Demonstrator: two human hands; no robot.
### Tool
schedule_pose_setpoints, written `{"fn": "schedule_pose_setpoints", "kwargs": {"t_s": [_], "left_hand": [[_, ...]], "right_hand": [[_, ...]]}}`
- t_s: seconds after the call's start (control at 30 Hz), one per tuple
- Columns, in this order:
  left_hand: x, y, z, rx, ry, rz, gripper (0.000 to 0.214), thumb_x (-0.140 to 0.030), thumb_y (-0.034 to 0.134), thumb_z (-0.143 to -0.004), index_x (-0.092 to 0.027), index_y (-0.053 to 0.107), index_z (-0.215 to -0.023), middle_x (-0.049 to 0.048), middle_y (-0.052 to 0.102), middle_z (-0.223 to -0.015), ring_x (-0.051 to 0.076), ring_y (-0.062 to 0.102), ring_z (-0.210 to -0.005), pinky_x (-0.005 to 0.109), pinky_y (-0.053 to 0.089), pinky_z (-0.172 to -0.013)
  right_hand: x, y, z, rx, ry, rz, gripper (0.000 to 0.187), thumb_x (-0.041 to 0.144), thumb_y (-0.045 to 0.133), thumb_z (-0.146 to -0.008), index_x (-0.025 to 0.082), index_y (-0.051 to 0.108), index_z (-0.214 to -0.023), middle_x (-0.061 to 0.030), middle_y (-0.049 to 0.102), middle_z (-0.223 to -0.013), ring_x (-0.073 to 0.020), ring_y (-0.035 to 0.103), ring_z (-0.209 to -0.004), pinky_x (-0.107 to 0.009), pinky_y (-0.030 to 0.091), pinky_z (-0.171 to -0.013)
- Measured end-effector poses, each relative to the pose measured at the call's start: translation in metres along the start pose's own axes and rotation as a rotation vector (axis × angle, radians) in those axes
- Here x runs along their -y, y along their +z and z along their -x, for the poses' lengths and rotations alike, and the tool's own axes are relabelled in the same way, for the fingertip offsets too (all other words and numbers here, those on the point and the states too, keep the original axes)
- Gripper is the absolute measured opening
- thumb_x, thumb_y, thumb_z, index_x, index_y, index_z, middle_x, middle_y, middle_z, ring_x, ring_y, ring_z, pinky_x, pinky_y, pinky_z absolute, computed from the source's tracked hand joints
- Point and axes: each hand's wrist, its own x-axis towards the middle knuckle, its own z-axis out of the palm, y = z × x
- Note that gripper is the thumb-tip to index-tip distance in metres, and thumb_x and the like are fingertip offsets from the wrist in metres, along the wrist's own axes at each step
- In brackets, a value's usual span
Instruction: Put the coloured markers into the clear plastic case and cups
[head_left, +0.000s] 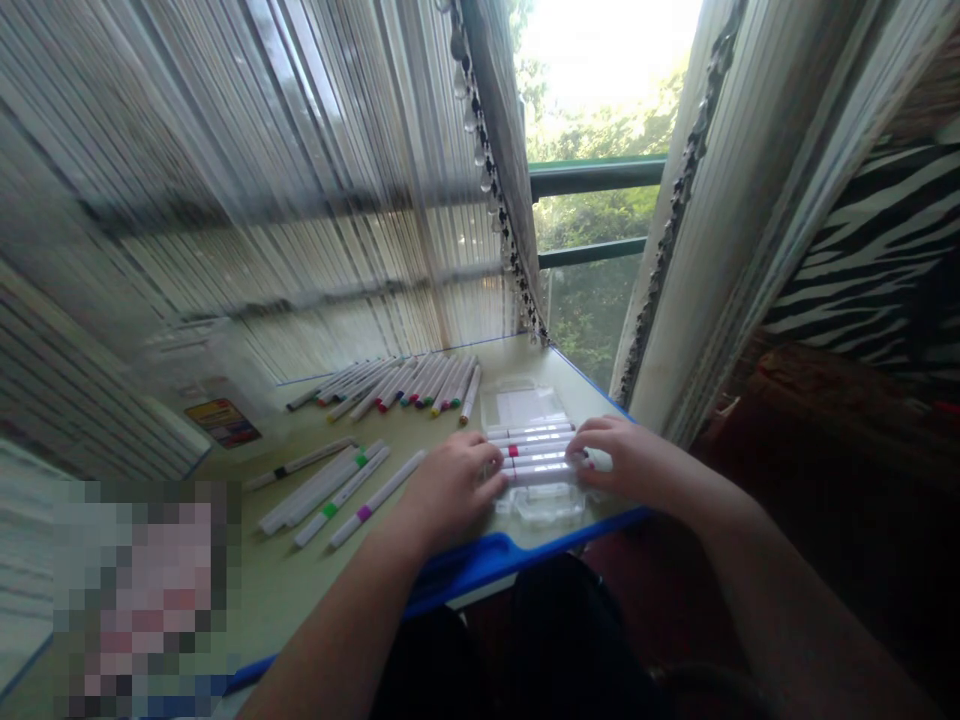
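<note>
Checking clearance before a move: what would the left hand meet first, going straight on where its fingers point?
The left hand would probably meet the row of white markers in the clear case first; it sits right by their ends, though actual contact is unclear.

Case point(517, 402) lies on the counter point(300, 605), with markers point(544, 467) in it; loose pens point(343, 497) lie to its left, a box point(225, 420) farther left.

from my remote seat i see a striped sheer curtain point(337, 130) at left, edged with a beaded trim point(484, 155). beside it i make out dark rails point(598, 179) before green trees point(600, 220), with zebra-striped fabric point(870, 240) far right.
</note>
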Motion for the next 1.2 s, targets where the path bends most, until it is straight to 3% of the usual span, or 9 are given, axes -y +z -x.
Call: {"fn": "schedule_pose_setpoints", "kwargs": {"t_s": [0.2,0.33,0.57,0.9,1.07,1.2], "left_hand": [[0.005,0.005,0.0,-0.037,0.008,0.015,0.023,-0.036,0.056,-0.082,-0.02,0.067,-0.094,0.0069,0.061,-0.098,0.019,0.057,-0.089,0.031,0.045,-0.081],[0.011,0.01,-0.005,-0.082,0.057,-0.055,0.032,-0.04,0.054,-0.084,-0.019,0.065,-0.105,0.0088,0.062,-0.11,0.023,0.054,-0.102,0.036,0.043,-0.091],[0.014,0.011,-0.008,-0.064,0.089,-0.052,0.032,-0.041,0.045,-0.089,-0.019,0.067,-0.097,0.0081,0.067,-0.097,0.021,0.057,-0.096,0.034,0.043,-0.088],[0.01,0.015,-0.006,-0.087,0.065,-0.036,0.027,-0.035,0.047,-0.088,-0.018,0.067,-0.094,0.0081,0.064,-0.099,0.02,0.057,-0.095,0.033,0.044,-0.087],[0.022,-0.007,0.02,-0.202,-0.08,-0.128,0.026,-0.032,0.051,-0.086,-0.017,0.065,-0.102,0.0083,0.064,-0.105,0.022,0.055,-0.103,0.035,0.042,-0.092],[0.054,-0.036,0.065,-0.232,-0.356,-0.307,0.023,-0.024,0.054,-0.083,-0.017,0.065,-0.102,0.0101,0.065,-0.104,0.023,0.056,-0.101,0.037,0.043,-0.092]], "right_hand": [[0.002,0.0,0.0,-0.032,0.0,-0.014,0.015,0.025,0.06,-0.078,0.021,0.071,-0.087,-0.0067,0.067,-0.091,-0.0192,0.06,-0.086,-0.031,0.047,-0.08],[0.0,0.005,-0.007,-0.095,0.014,0.019,0.024,0.03,0.052,-0.085,0.02,0.07,-0.096,-0.0087,0.067,-0.102,-0.0217,0.058,-0.093,-0.036,0.045,-0.087],[-0.001,0.015,-0.014,-0.088,0.041,0.06,0.023,0.028,0.049,-0.087,0.02,0.071,-0.092,-0.0072,0.069,-0.097,-0.0208,0.058,-0.09,-0.034,0.044,-0.085],[0.005,0.02,-0.018,-0.099,0.15,0.108,0.026,0.026,0.045,-0.09,0.016,0.07,-0.09,-0.009,0.068,-0.093,-0.0206,0.059,-0.09,-0.032,0.042,-0.086],[0.022,0.024,-0.015,-0.207,0.084,0.204,0.026,0.028,0.047,-0.088,0.016,0.069,-0.094,-0.0103,0.066,-0.096,-0.0236,0.057,-0.088,-0.037,0.043,-0.084],[0.078,0.029,-0.03,-0.224,-0.085,0.075,0.025,0.024,0.045,-0.088,0.019,0.068,-0.096,-0.0089,0.065,-0.098,-0.0232,0.055,-0.092,-0.036,0.045,-0.082]]}}
